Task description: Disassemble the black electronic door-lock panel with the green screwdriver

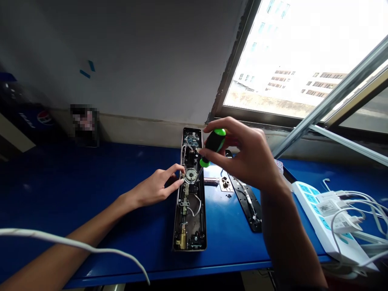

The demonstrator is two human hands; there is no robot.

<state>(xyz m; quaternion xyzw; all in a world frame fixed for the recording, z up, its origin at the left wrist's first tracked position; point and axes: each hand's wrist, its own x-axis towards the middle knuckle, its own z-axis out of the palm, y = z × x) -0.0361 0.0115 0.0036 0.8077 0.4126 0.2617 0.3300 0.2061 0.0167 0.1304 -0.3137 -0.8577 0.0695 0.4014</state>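
Note:
A long black lock housing [189,234] lies open on the blue table, its inner parts exposed. Inside are a round metal disc [191,175], a circuit board [192,141], thin white wires and a brass-coloured piece [182,239] at the near end. My right hand [242,151] grips a green-and-black screwdriver [214,141], tilted, its shaft pointing down to the disc's right side. Whether the tip touches a screw is too small to tell. My left hand [160,184] has thumb and index finger pinched at the housing's left edge beside the disc; what lies between them is hidden.
Right of the housing are a metal spindle [211,181], a square plate [226,184], small dark screws [229,196] and a black cover panel [247,198]. A white power strip [315,218] with chargers sits at right. A white cable [91,247] crosses the left foreground.

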